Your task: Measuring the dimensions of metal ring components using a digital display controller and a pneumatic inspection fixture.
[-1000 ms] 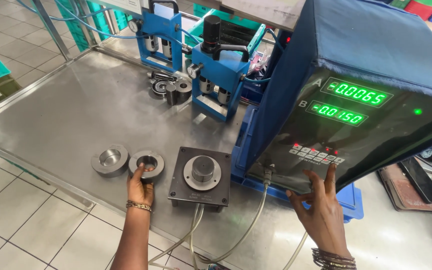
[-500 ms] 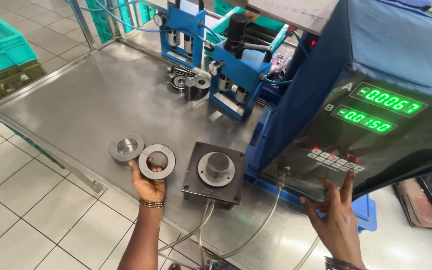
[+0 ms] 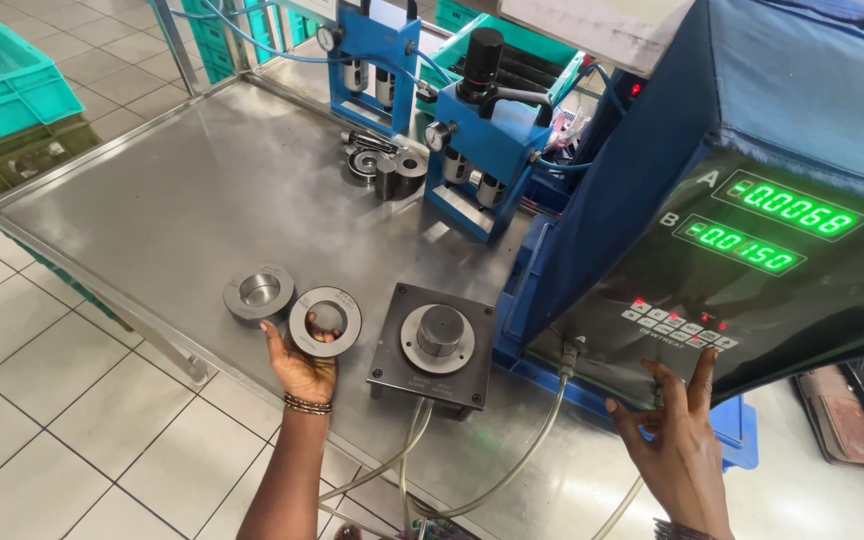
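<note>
My left hand (image 3: 302,365) grips a flat metal ring (image 3: 324,320) at the near edge of the steel table (image 3: 182,200), thumb through its hole. A second, thicker metal ring (image 3: 259,292) lies just left of it. To the right stands a dark square gauge base (image 3: 432,345) with a round metal plug in its middle. My right hand (image 3: 677,440) reaches up with fingers spread, fingertips on the small button row of a dark display unit (image 3: 742,290) that shows green digits.
Two blue pneumatic fixtures (image 3: 482,150) with gauges stand at the back of the table, small metal parts (image 3: 392,170) between them. Cables (image 3: 402,450) run off the near edge. Green crates (image 3: 2,80) sit on the tiled floor at left.
The view has shifted slightly and the upper reading on the display has changed. Both hands stay where they were, left on the ring, right at the buttons.
</note>
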